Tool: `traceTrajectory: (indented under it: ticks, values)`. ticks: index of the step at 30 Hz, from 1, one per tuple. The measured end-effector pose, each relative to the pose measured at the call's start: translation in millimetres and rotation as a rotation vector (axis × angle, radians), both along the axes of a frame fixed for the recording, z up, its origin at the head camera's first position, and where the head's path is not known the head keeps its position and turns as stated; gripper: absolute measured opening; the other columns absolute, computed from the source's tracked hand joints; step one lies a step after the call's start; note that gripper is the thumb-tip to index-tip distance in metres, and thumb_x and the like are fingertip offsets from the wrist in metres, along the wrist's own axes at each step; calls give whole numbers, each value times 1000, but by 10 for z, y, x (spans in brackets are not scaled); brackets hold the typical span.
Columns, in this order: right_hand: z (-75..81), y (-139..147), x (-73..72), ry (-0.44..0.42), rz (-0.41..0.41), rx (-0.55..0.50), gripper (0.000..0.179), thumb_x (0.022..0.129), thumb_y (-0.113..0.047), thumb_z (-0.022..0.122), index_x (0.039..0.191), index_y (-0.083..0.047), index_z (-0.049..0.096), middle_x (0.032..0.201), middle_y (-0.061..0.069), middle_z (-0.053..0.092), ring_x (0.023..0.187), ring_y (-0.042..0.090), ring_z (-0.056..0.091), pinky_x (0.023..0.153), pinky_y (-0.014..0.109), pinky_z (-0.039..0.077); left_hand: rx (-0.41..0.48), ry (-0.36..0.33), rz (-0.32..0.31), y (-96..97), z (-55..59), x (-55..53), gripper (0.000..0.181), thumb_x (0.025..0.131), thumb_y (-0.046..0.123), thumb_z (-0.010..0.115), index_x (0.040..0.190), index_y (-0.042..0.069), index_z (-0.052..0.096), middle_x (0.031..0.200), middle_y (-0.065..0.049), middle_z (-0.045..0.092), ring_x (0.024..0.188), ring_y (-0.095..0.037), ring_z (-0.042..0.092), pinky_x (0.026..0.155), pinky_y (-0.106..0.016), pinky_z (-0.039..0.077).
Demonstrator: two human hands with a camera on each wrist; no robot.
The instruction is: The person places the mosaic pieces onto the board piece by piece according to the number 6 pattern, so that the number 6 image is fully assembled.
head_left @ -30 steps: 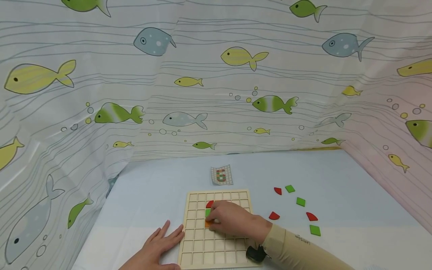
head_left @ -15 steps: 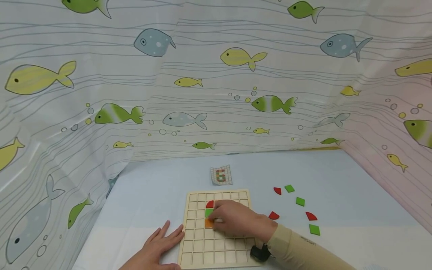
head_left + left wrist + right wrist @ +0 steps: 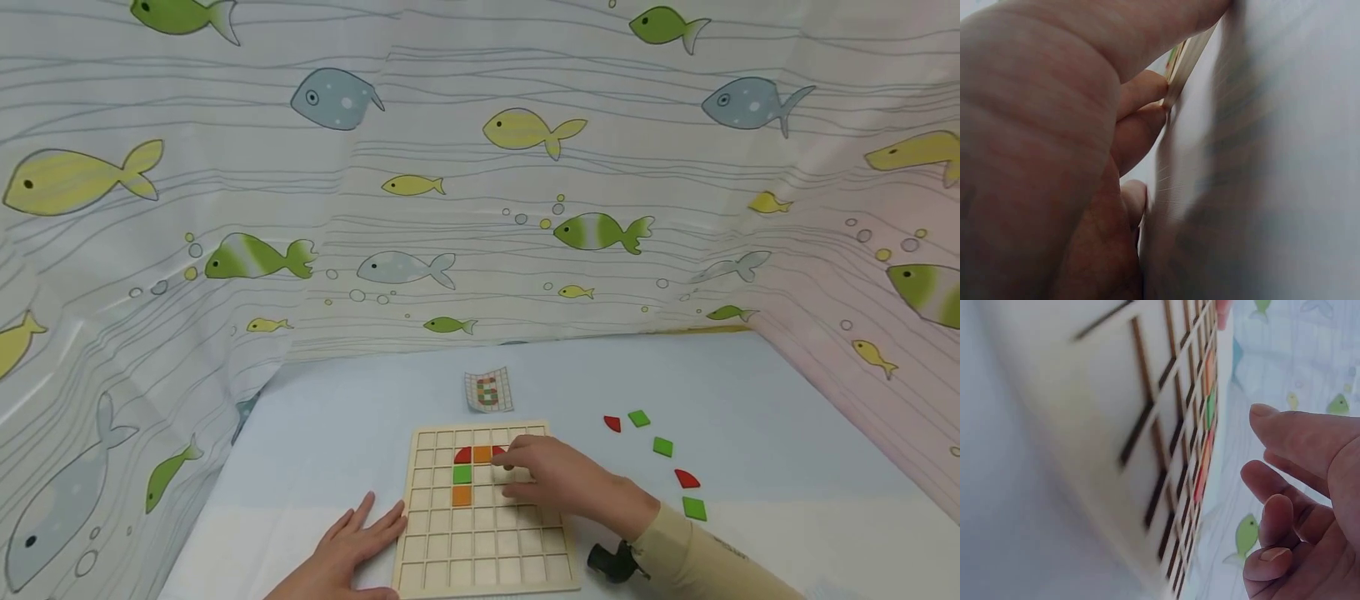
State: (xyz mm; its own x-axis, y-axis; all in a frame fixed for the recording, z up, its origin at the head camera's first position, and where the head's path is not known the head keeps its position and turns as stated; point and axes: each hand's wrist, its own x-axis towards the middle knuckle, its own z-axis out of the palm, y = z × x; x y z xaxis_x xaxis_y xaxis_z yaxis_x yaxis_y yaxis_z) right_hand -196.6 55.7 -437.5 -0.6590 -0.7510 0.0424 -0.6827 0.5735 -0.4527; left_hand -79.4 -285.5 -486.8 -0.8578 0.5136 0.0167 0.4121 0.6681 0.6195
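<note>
My left hand (image 3: 345, 546) lies spread on the table, straight fingertips at the left edge of the wooden grid board (image 3: 517, 571). Over the board's upper right is my right hand (image 3: 558, 475), its index finger close by a red quarter-round tile (image 3: 497, 451). The right wrist view shows the thumb (image 3: 1300, 434) apart from the loosely bent fingers, nothing between them. Another red quarter-round tile (image 3: 463, 455) and an orange square tile (image 3: 482, 454) share that row. Below the left one sit a green square tile (image 3: 462, 474) and a second orange square tile (image 3: 461, 496).
Behind the board lies a small pattern card (image 3: 488, 392) printed with a coloured tile figure. Right of the board are loose green square tiles (image 3: 662, 447) and red quarter-round tiles (image 3: 686, 478). A fish-printed curtain (image 3: 450, 217) encloses the table. A dark device hangs at the right wrist.
My right hand has drawn back to the right, uncovering the top-row orange square and the right red tile. A loose red tile beside the board is out of sight. My left hand stays put.
</note>
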Motion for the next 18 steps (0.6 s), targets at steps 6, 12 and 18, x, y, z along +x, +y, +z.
traceTrajectory:
  ticks: [6,12,18]
  values:
    - [-23,247,34,-63,-65,-11,41,92,-31,72,130,-17,67,112,-9,63,93,7,58,78,25,50,-11,37,-21,-8,-35,2,77,87,49,71,149,10,46,154,-11,40,135,-61,13,95,-7,-13]
    - [-26,588,44,-50,-127,-35,43,91,-29,74,131,-16,67,113,-8,64,85,6,56,72,24,51,5,1,-18,-3,-25,-2,77,87,49,71,149,10,46,155,-10,38,136,-59,10,96,-7,-13]
    - [-36,922,68,-13,-183,-89,42,89,-25,76,129,-13,68,110,-7,64,77,1,54,66,22,50,12,-14,-2,15,20,5,79,87,50,71,149,9,46,155,-12,38,136,-57,9,98,-7,-13]
